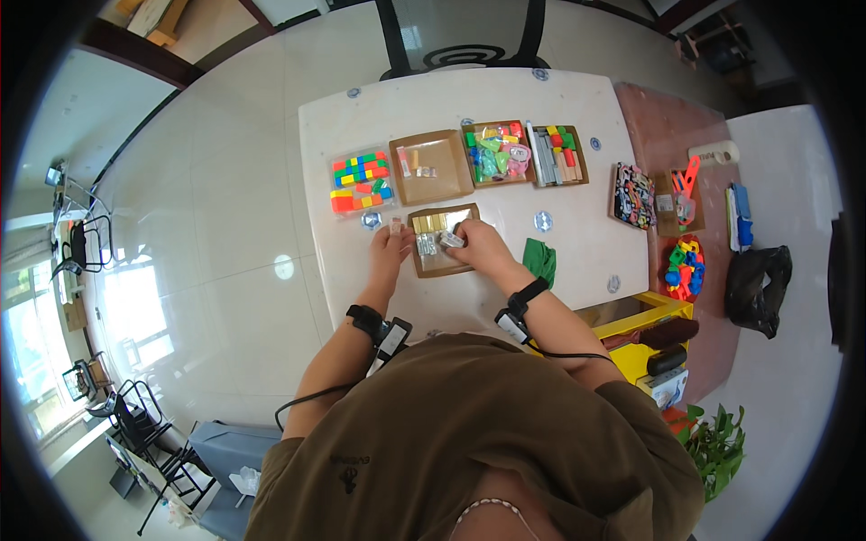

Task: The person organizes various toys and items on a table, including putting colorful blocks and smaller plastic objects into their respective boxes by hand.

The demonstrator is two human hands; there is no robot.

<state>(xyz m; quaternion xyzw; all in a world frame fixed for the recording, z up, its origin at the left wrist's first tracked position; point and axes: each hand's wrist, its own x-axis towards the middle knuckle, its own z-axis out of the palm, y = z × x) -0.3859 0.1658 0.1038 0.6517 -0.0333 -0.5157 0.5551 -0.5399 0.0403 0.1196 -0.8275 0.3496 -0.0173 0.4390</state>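
Note:
My left hand (391, 251) is at the left edge of a small cardboard tray (443, 272), its fingers on a small pinkish packet (396, 225). My right hand (482, 245) reaches over the tray's right side and holds a small whitish packet (451, 239). Inside the tray lie a row of gold-coloured pieces (429, 223) and silvery wrapped pieces (426, 244) below them. Behind it, a larger cardboard tray (433, 193) holds a pink-and-white packet (404, 162) and several small pieces (425, 172).
Coloured blocks (360, 177) lie on a clear tray at the left. Two boxes of coloured toys (499, 153) and sticks with blocks (559, 155) stand behind. A green cloth (540, 262) lies right of my right hand; a yellow drawer unit (629, 324) stands at the table's right corner.

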